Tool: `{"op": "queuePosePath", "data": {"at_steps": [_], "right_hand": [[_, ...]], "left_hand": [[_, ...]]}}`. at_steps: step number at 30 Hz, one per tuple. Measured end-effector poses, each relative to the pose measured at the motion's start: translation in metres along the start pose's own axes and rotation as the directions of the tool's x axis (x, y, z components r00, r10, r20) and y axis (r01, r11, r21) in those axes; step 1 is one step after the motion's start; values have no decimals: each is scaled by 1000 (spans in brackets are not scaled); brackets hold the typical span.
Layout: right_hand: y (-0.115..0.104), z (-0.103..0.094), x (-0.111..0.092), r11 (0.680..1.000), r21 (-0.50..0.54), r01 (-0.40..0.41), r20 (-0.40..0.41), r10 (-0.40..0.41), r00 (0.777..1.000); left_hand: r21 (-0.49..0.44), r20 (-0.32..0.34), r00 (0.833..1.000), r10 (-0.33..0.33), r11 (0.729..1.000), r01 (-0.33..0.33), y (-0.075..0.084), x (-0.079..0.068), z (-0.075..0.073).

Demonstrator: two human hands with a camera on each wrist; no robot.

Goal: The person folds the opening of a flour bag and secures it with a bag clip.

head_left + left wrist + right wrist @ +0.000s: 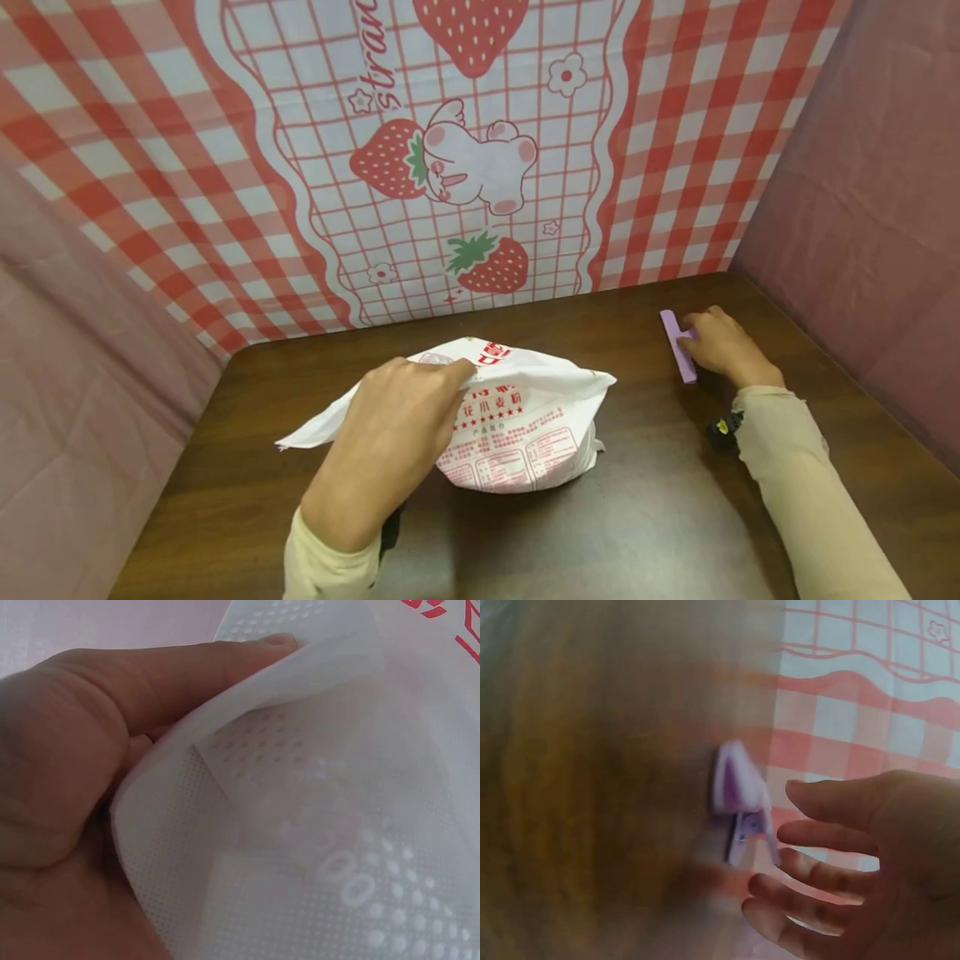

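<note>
My left hand (401,425) grips the gathered top of a white flour bag (517,442) with red printing, which sits tilted on the table in the head view. Close up in the left wrist view, the thumb of the left hand (82,757) lies along the folded edge of the bag (315,795). Over at the right, my right hand (723,342) is beside a purple bag clip (678,346) lying on the tabletop. The right wrist view has that hand (892,855) with loosely spread fingers, the fingertips close to the handle end of the clip (739,780).
The dark wooden table (645,525) has rounded far corners. Behind it hangs a red-checked cloth (675,150) with strawberry pictures. Pink curtains (862,208) close in both sides. A dark wrist-worn device (724,428) is under the right sleeve.
</note>
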State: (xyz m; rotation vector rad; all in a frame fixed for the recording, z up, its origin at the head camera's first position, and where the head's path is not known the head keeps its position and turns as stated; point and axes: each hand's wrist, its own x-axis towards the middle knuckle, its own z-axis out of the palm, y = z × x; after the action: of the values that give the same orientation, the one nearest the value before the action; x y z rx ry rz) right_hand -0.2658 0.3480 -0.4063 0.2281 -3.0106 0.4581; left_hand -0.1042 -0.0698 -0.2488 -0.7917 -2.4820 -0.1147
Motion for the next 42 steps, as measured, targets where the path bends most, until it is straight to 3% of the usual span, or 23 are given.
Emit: {"op": "queuePosePath", "data": {"at_steps": [3,9,14,25,42], "right_hand": [[4,3,-3,998,13,-57,-14,57,998],[7,0,-3,981,52,-186,46,184,982],[7,-4,-2,971,75,-227,69,222,973],[3,-8,-2,980,76,-185,133,174,976],[-17,-6,1,994,99,-55,100,45,994]], "left_hand": [[-4,0,1000,2,1000,-2,0,0,1],[4,-1,1000,5,1000,-5,-1,0,1],[6,-2,1000,5,1000,-5,-1,1,0],[5,-3,1000,5,1000,-5,-1,1,-1],[4,-8,1000,10,1000,-10,-1,-1,0]]}}
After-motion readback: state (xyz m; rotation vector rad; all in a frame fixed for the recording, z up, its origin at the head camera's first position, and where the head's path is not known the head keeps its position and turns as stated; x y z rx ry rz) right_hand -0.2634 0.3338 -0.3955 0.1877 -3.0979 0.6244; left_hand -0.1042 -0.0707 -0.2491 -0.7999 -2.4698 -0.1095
